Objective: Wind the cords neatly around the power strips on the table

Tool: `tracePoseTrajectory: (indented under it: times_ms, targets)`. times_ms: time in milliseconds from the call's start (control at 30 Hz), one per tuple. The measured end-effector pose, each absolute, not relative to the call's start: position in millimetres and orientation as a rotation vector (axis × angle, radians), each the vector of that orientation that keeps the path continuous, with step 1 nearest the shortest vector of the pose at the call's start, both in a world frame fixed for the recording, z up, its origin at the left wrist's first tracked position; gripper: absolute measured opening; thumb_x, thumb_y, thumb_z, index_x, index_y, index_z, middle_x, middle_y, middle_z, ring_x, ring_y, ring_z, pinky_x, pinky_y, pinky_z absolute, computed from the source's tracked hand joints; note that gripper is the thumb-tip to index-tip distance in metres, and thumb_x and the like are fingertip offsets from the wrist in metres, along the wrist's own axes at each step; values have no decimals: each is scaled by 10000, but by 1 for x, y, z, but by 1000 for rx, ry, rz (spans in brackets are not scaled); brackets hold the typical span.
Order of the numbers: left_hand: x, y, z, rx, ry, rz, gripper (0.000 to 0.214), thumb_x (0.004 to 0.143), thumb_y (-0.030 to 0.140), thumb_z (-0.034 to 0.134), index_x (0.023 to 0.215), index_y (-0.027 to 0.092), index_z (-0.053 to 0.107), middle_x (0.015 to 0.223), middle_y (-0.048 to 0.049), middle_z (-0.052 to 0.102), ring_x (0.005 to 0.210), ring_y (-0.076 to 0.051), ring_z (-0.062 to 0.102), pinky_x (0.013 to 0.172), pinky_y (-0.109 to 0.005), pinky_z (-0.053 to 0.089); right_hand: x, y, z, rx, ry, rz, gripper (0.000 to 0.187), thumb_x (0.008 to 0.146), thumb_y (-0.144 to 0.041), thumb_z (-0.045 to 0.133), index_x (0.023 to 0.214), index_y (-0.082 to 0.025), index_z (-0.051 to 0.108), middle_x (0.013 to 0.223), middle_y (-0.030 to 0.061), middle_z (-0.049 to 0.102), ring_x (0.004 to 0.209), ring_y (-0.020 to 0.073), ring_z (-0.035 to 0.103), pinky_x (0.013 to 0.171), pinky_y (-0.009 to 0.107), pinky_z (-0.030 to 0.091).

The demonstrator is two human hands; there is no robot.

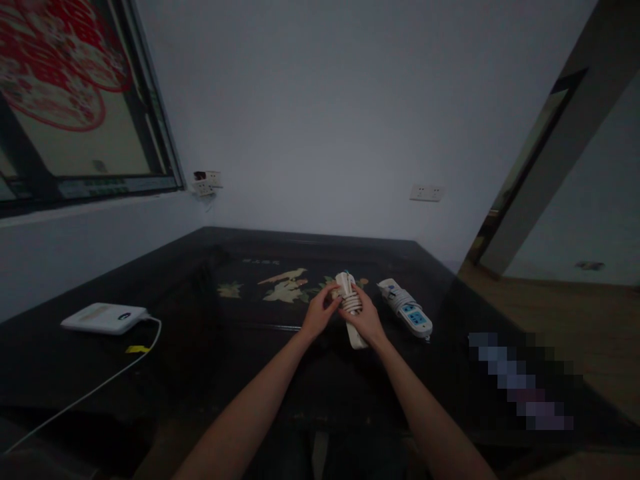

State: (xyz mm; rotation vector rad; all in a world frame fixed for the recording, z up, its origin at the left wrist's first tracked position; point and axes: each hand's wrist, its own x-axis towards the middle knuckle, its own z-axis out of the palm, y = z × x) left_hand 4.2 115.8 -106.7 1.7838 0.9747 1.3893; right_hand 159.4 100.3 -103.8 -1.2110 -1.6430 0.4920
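Both hands are on a white power strip (358, 339) whose cord (353, 303) is wound around its middle. My left hand (323, 308) is closed at the strip's left side, its fingers on the upper coils. My right hand (366, 315) wraps the right side, with the thumb across the coils. The strip is held over the dark table, its far end pointing away from me. Just to the right lies a second power strip (414, 319) with blue socket faces, its own white cord bundled round its far half.
The black table (200, 373) has a bird-and-flower picture (287, 287). A white power bank (105, 319) with a cable lies at the left by a yellow tag (137, 349). A pixelated patch covers something at the right. Wall sockets (426, 193) are behind, a window at the left.
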Motion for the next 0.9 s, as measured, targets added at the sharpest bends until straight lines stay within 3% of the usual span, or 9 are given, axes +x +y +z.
tracePoseTrajectory:
  times_ms: [167,633,900]
  targets:
    - [4,116,-109,1800,1004,1424,290,861,353,530,1117,226,576,1125,-67,644,938,-204,614,855,-300,474,154,100,-108,-1194,-1605,498,730,663,-324,713,1335,-178,466,1261,122,581,1143,275,563,976,422,430]
    - [12,112,-112,1711,1073,1558,302,933,386,397,1135,187,499,1107,-75,614,1024,-192,576,930,-302,412,141,97,-103,-1215,-1538,435,688,625,-290,720,1279,-201,525,1227,111,575,1130,268,557,978,414,426]
    - [14,111,-111,1639,1125,1601,276,935,386,387,1092,195,510,1055,-61,623,975,-183,584,894,-288,423,135,97,-102,-1255,-1538,403,640,638,-296,704,1239,-154,537,1185,131,582,1104,264,567,959,396,439]
